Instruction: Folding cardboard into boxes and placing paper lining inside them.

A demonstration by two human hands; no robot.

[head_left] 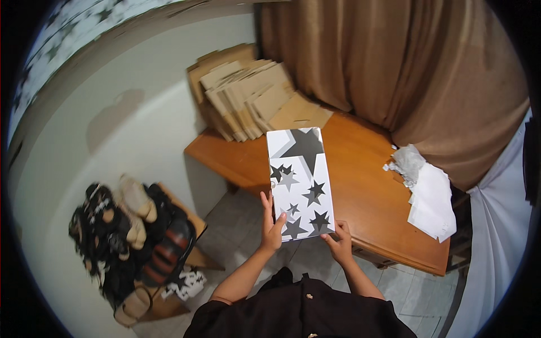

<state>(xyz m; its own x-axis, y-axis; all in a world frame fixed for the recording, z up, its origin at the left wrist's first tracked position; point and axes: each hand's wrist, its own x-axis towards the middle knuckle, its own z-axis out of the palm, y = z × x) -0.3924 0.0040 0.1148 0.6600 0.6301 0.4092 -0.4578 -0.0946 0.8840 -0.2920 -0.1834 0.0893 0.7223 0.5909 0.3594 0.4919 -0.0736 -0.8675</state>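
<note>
I hold a flat white sheet printed with grey and black stars (300, 183) out in front of me, over the near edge of a wooden table (366, 191). My left hand (271, 225) grips its lower left edge, thumb on the printed face. At the lower right corner my right hand (340, 243) pinches the sheet from below. The sheet looks like a folded flat paper bag or box, long side pointing away from me.
A stack of flat brown cardboard pieces (248, 93) leans against the wall at the table's far end. White paper sheets and crumpled wrapping (428, 194) lie on the table's right side. A low rack of shoes (132, 239) stands left. A brown curtain (406, 62) hangs behind.
</note>
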